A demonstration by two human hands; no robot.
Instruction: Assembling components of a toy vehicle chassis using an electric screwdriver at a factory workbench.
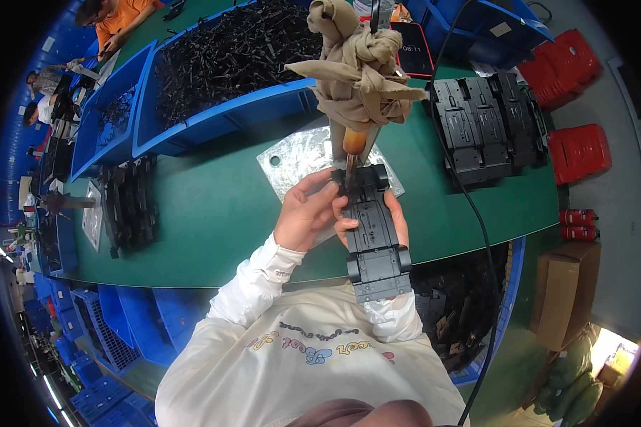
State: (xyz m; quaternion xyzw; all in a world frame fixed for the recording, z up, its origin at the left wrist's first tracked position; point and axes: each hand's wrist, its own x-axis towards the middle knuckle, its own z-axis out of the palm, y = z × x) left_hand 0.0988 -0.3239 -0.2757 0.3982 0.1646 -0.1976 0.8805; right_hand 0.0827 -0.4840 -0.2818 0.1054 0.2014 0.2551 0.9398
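Observation:
A long black plastic toy-car chassis (372, 231) lies tilted lengthways across my right hand (396, 217). That hand supports it from beneath, with the thumb along one edge and fingertips curled round the other. My left hand (303, 215) is closed at the chassis's far left corner, its thumb and index finger pinched against a dark part there. Whether a separate small piece sits between them is hidden. Directly above that corner, the metal tip of an upright iron-like tool (353, 141) points down at the chassis. Knotted beige cloth (360, 67) wraps the tool's upper part.
A shiny metal plate (278, 158) lies under the tool on the green table (221, 213). Blue bins (224, 117) of small black parts stand behind. Stacked black chassis (477, 124) are at right, more (132, 203) at left. A black cable (486, 242) hangs at right.

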